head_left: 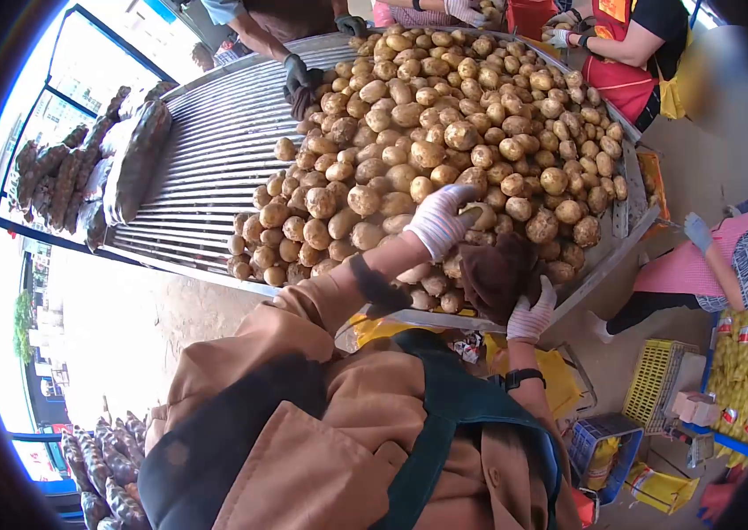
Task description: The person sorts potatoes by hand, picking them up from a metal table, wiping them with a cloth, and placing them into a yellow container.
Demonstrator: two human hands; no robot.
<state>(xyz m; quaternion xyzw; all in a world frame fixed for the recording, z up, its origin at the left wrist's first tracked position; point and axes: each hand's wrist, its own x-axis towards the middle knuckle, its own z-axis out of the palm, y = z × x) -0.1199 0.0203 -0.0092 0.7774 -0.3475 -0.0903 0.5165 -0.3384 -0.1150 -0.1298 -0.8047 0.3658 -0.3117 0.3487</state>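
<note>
A large heap of potatoes (427, 115) covers much of the slatted metal sorting table (215, 168) in front of me. My left hand (438, 223), in a white striped glove, is over the near side of the heap, its fingers closed round a potato (478, 216). At the table's near edge my right hand (531, 316), gloved the same way, grips a dark brown cloth (497, 276). The cloth hangs in front of the potatoes and hides some of them. Part of the right fingers is hidden behind it.
Across the table a person's dark-gloved hand (297, 75) touches the heap. Other people work at the far and right sides. Filled mesh sacks (140, 163) lie at the table's left end. A yellow crate (656, 375) and a blue crate (603, 450) stand on the floor at right.
</note>
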